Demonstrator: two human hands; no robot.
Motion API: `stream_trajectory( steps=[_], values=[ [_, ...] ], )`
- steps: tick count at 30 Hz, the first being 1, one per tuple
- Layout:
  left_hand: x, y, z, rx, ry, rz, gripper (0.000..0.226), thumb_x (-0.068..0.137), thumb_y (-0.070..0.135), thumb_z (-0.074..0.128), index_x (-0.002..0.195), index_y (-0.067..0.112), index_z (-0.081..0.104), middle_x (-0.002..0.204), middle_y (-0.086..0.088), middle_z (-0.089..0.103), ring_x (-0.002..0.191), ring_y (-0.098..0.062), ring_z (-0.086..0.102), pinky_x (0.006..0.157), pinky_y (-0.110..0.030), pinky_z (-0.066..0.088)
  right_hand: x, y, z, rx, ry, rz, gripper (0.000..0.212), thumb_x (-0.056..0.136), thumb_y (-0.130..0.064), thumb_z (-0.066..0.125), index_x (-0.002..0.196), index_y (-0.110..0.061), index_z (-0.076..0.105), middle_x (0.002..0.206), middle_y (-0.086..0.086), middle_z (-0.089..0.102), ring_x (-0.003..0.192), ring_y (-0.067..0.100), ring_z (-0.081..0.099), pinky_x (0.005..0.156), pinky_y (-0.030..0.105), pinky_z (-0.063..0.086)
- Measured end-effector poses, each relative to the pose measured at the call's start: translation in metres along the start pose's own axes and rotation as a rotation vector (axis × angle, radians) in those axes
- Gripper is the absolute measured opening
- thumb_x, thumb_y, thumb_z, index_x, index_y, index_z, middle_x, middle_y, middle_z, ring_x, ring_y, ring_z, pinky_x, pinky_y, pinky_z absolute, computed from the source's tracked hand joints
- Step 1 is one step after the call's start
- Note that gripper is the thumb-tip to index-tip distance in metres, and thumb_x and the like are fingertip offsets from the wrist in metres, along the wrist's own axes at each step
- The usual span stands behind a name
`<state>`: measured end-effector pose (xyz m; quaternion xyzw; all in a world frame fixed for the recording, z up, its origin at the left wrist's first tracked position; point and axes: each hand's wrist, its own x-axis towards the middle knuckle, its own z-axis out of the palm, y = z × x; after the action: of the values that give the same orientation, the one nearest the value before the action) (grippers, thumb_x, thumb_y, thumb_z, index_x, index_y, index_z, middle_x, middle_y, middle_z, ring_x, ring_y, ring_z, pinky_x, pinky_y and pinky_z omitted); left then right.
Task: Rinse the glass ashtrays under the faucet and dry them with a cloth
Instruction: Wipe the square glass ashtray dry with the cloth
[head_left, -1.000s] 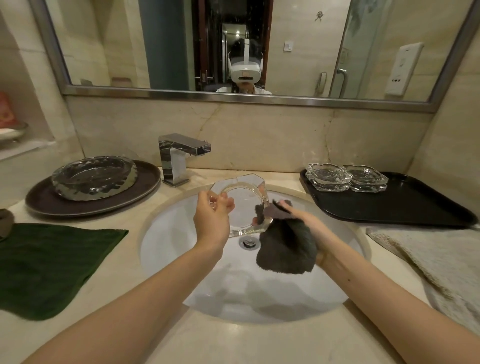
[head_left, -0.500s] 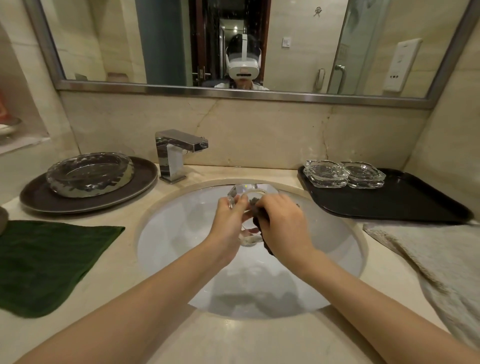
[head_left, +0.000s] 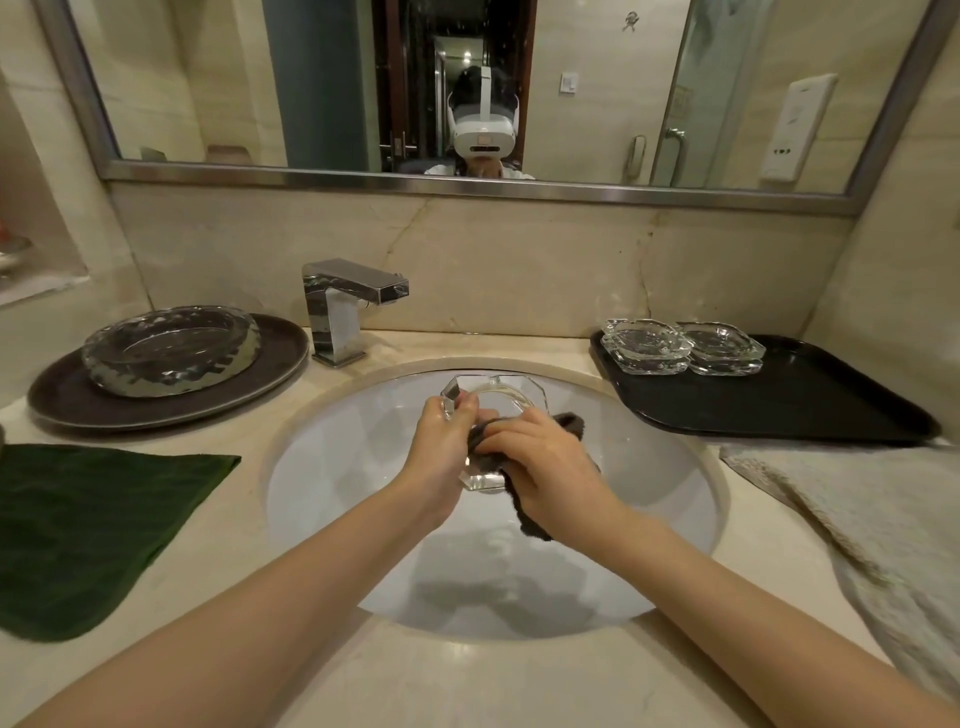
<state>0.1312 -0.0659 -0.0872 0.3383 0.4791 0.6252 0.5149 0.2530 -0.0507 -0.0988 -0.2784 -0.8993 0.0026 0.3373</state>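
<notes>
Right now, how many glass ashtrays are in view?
4. One ashtray is held over the sink, wiped with a dark cloth. Two smaller ashtrays sit on the black tray. One large round ashtray rests on the brown plate.

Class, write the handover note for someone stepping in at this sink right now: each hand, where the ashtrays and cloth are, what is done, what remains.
Left hand: grips the glass ashtray by its left rim, tilted over the sink.
Right hand: presses the dark cloth against the ashtray.
Faucet: no water visibly running.
Two ashtrays sit side by side on the black tray, right of the sink.
Done: this ashtray appears rinsed; drying is under way.
Left: finish wiping it and set it down, probably on the tray. Whether the two on the tray are already clean cannot be told.
</notes>
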Motion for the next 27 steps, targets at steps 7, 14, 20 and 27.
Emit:
stream_trajectory(
  steps=[7,14,20,27],
  values=[
    [-0.005,0.002,0.001,-0.044,-0.021,-0.007,0.009,0.1,0.019,0.042,0.091,0.018,0.043,0.096,-0.008,0.057,0.085,-0.026,0.066,0.068,-0.038,0.054,-0.001,0.021,-0.022,-0.253,-0.145,-0.049,0.031,0.058,0.012,0.066,0.078,-0.011,0.064,0.073,-0.002,0.066,0.072,0.022,0.053,0.052,0.028,0.044],
    [-0.007,0.013,0.009,-0.156,-0.088,-0.026,0.01,0.1,0.017,0.041,0.091,0.014,0.044,0.088,-0.009,0.058,0.091,-0.025,0.066,0.074,-0.04,0.053,0.007,0.021,-0.048,-0.446,0.377,0.13,0.023,0.077,-0.005,0.042,0.082,-0.008,0.064,0.073,0.006,0.061,0.07,0.029,0.054,0.053,0.031,0.036],
    [0.005,0.033,0.027,-0.168,-0.121,-0.067,0.007,0.101,0.019,0.041,0.103,0.019,0.048,0.079,0.001,0.061,0.076,-0.011,0.059,0.061,-0.023,0.038,0.012,0.047,-0.103,-0.02,0.213,0.725,0.031,0.083,-0.026,0.038,0.08,-0.012,0.066,0.084,0.01,0.066,0.088,0.032,0.057,0.07,0.034,0.041],
    [0.027,0.056,0.126,-0.226,-0.22,-0.186,0.021,0.1,0.019,0.043,0.081,0.014,0.049,0.072,0.0,0.051,0.062,-0.009,0.049,0.052,-0.018,0.034,0.019,0.09,-0.164,0.177,-0.086,0.818,0.041,0.077,-0.048,0.067,0.061,-0.011,0.062,0.054,-0.001,0.053,0.057,0.014,0.047,0.058,0.027,0.036]
  ],
)
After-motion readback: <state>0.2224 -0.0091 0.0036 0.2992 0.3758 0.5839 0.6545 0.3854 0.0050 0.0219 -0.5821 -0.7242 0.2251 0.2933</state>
